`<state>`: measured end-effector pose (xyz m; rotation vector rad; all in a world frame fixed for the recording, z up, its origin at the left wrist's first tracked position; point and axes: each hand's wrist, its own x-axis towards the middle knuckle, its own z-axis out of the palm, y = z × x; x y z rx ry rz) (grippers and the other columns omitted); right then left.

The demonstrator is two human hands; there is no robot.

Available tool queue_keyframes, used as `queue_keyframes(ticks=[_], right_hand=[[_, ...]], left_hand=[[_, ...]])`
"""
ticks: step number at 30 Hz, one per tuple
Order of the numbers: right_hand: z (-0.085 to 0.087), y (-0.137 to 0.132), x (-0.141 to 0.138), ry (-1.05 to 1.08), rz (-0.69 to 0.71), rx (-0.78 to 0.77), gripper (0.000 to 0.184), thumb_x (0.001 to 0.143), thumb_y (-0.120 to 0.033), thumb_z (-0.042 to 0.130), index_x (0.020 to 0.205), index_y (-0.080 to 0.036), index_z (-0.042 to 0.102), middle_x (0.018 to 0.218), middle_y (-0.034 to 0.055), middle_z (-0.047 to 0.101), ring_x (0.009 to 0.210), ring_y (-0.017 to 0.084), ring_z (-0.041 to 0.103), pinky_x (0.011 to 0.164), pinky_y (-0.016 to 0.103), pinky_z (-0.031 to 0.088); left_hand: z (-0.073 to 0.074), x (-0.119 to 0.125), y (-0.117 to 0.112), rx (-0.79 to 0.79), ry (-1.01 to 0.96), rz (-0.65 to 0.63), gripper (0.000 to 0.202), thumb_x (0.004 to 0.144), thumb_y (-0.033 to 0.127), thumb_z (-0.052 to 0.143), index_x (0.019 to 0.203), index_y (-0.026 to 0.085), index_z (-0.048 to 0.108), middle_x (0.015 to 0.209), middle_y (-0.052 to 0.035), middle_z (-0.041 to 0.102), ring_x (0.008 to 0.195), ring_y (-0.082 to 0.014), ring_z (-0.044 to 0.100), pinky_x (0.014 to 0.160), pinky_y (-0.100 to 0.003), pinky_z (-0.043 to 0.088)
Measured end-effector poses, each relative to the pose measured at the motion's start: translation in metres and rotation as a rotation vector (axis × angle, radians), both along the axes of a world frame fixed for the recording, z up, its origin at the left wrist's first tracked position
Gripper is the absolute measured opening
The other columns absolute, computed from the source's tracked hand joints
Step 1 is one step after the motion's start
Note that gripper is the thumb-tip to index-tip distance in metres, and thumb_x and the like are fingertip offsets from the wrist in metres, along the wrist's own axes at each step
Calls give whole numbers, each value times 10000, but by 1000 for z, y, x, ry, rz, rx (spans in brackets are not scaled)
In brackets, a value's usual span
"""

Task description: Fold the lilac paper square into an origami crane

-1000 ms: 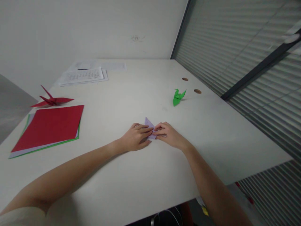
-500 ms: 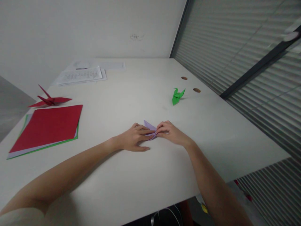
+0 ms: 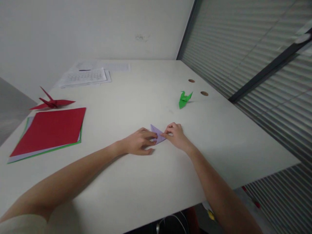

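Purple paper (image 3: 159,139), folded to a point, lies nearer the front edge of the surface (image 3: 136,188) than the far edge. The left hand (image 3: 139,142), thumb spread, rests on it, apparently as anchor; the right hand (image 3: 177,136) pinches its right corner, likely for control.

The head camera (the only view) looks forward and down from close above the tabletop (image 3: 136,97), facing the wall (image 3: 109,29) at the top of the frame.
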<state>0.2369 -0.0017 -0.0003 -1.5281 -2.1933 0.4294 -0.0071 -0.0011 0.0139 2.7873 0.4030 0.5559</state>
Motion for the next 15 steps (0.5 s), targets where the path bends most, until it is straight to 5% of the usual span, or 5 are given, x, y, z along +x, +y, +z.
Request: queue_keyframes(ticks=[15], right_hand=[[5,-7,-11,-212,-46,72,354,934,-472,512,763,-203,666,966,86,619,941,254,498,832,387,382]], left_hand=[[-6,-1,2,-104,-135,-39,195,817,192,555,946,158,696,1042,-121,683,1103,-232,627,986,-388,491]])
